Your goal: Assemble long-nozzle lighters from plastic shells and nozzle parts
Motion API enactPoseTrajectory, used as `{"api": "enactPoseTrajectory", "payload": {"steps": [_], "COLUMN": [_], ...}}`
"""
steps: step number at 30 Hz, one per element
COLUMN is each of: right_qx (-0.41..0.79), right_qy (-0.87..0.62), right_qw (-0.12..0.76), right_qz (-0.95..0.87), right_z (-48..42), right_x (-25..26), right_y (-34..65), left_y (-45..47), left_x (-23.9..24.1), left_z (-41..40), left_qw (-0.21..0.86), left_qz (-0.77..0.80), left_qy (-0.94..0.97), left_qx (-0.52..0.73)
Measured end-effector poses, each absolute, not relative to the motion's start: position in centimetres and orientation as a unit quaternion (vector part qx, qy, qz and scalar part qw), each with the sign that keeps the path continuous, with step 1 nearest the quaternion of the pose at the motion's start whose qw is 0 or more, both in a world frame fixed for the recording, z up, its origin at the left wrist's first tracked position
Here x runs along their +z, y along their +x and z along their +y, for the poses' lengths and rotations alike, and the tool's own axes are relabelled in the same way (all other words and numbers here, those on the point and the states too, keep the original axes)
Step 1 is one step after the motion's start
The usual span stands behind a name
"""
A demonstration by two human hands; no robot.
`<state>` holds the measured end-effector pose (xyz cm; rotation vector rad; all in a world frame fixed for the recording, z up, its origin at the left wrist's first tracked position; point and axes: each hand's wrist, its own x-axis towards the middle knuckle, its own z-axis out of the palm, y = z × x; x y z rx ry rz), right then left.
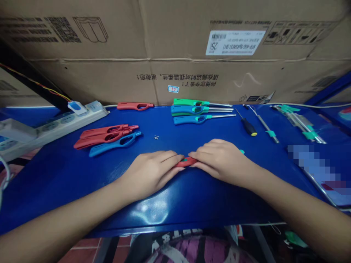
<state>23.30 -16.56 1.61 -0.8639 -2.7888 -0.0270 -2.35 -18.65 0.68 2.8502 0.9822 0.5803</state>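
Observation:
Both my hands press down on a red lighter body (186,162) lying on the blue table (82,175). My left hand (152,171) covers its left end, fingers closed together over it. My right hand (222,159) covers its right end, where a bit of teal (241,151) peeks out. Most of the piece is hidden under my fingers.
Red and blue lighter shells (106,138) lie at the left, one red shell (134,106) further back. Assembled green and blue lighters (200,109) sit at the back centre. A screwdriver (248,126), metal tubes (298,122), a small spring (156,137) and a power strip (55,124) are around. Cardboard boxes (175,51) stand behind.

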Motion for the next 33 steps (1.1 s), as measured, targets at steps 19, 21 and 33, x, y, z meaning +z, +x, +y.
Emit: {"api": "enactPoseTrajectory", "payload": {"steps": [19,21,33], "right_qx": [-0.052,-0.029,-0.013], "right_qy": [-0.362,-0.334,-0.24], "right_qw": [0.09,0.102,0.175], "right_qz": [-0.927,-0.937,-0.955], "right_z": [-13.2,-13.4,-15.8], "right_x": [2.9,2.7,1.8], "right_y": [29.0,28.6,24.4], "left_y": [-3.9,-3.8,-3.0], "left_x": [1.4,1.4,0.9], "left_z": [-17.0,-17.2,-18.1], "left_qw": [0.041,0.057,0.139], "left_qz": [0.374,0.37,0.34], "left_qy": [0.909,0.91,0.908], "left_qx": [0.179,0.177,0.199]}}
